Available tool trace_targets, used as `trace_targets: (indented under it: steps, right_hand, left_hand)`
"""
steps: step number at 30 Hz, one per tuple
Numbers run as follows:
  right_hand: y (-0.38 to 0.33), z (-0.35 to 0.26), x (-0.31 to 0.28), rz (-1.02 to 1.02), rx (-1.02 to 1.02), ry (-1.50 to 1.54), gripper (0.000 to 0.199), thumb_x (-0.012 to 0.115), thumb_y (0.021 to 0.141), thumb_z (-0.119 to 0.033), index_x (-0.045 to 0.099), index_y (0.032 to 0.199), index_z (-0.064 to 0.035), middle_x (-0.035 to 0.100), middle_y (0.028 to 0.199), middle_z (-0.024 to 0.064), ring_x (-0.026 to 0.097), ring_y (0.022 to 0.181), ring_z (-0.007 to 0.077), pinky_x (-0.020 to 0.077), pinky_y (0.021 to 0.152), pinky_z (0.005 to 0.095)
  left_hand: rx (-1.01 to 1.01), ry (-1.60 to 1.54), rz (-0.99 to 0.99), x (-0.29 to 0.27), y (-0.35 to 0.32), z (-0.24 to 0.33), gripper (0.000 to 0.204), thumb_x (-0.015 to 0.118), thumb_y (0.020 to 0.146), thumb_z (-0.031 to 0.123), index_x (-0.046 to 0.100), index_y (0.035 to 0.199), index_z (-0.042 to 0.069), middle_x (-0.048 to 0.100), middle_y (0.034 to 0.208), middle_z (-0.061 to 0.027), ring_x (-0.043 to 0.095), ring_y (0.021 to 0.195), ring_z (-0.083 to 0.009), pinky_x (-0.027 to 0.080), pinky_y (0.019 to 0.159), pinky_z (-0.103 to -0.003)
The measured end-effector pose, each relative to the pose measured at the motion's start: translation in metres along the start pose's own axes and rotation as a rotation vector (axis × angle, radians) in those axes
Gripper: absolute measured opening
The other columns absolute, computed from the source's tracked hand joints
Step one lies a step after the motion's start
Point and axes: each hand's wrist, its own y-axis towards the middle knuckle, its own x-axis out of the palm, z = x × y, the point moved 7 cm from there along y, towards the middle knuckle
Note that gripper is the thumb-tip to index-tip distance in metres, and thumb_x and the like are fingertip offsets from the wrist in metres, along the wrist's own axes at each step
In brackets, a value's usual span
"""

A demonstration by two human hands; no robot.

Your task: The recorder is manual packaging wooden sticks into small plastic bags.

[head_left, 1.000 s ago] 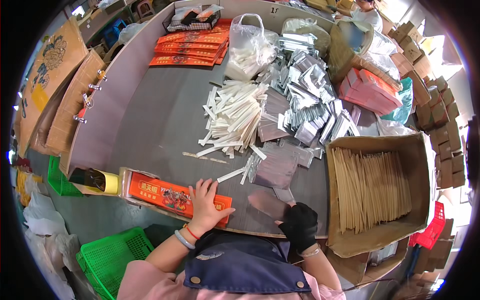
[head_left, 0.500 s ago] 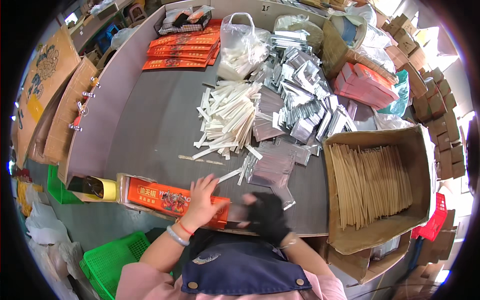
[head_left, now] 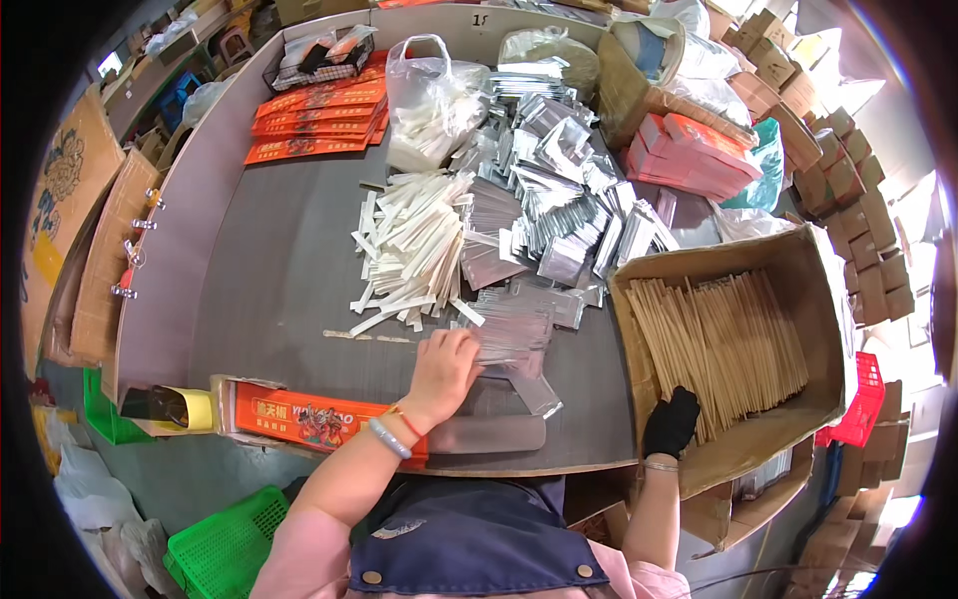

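My bare left hand (head_left: 446, 374) reaches over the table, fingers extended at the near edge of a pile of flat, clear plastic packets (head_left: 509, 324). Beside them lies a heap of white paper-like strips (head_left: 414, 245). My right hand (head_left: 672, 424), in a black glove, is inside the near left side of a cardboard box (head_left: 733, 474), against thin wooden sticks (head_left: 728, 344); its fingertips are hidden. Under my left wrist an orange printed pack (head_left: 319, 417) lies in an open carton (head_left: 226, 404). A greyish translucent flat strip (head_left: 489, 434) extends right from it.
Silver packets (head_left: 564, 190) heap up behind, beside a clear plastic bag (head_left: 429, 110). Orange printed packs (head_left: 319, 115) and a wire basket (head_left: 319, 65) stand back left. Pink-red boxes (head_left: 689, 160) are back right. A green crate (head_left: 230, 539) sits low left; panels wall the table.
My left hand has moved off the orange pack, to the right and away from me, to the clear packets. My right hand has gone right from the table edge into the box of sticks.
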Motion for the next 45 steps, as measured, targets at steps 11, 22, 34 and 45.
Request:
trace_targets:
  steps: [11,22,34,45]
  right_hand:
    - [-0.013,-0.014,-0.033,0.345,-0.147,0.338,0.019,0.056,0.092,-0.007,0.060,0.107,0.0045,0.062,0.102,0.0192,0.059,0.099,0.0344,0.0459,0.088,0.0417]
    - [-0.025,-0.047,-0.023,-0.042,0.102,0.931,0.021,0.051,0.101,-0.019,0.061,0.108,-0.0029,0.053,0.079,0.0029,0.049,0.071,0.0138,0.0430,0.065,0.0290]
    - [-0.062,-0.092,-0.037,-0.409,-0.308,0.867,0.029,0.063,0.089,-0.010,0.067,0.119,-0.0074,0.056,0.079,0.0104,0.058,0.072,0.0243,0.0474,0.068,0.0342]
    - [-0.099,-0.164,0.001,-0.628,-0.780,0.719,0.030,0.071,0.082,-0.014,0.068,0.111,-0.0182,0.064,0.081,0.0111,0.062,0.074,0.0314,0.0485,0.062,0.0425]
  left_hand:
    - [0.234,0.090,-0.064,0.013,0.007,0.006,0.034,0.078,0.067,0.016,0.067,0.099,0.013,0.059,0.101,0.0017,0.054,0.095,-0.0206,0.041,0.081,-0.038]
    - [0.324,0.061,-0.027,0.014,0.010,0.006,0.034,0.080,0.064,0.015,0.069,0.096,0.013,0.060,0.095,0.0000,0.055,0.093,-0.0213,0.043,0.080,-0.036]
    - [0.078,-0.132,-0.478,-0.009,-0.039,0.024,0.023,0.080,0.066,0.016,0.066,0.084,0.012,0.060,0.094,-0.0018,0.054,0.093,-0.0249,0.040,0.081,-0.041]
    - [-0.018,-0.029,-0.324,-0.033,-0.098,0.012,0.071,0.088,0.054,0.028,0.063,0.116,0.004,0.056,0.120,-0.0098,0.050,0.111,-0.0322,0.040,0.098,-0.045]
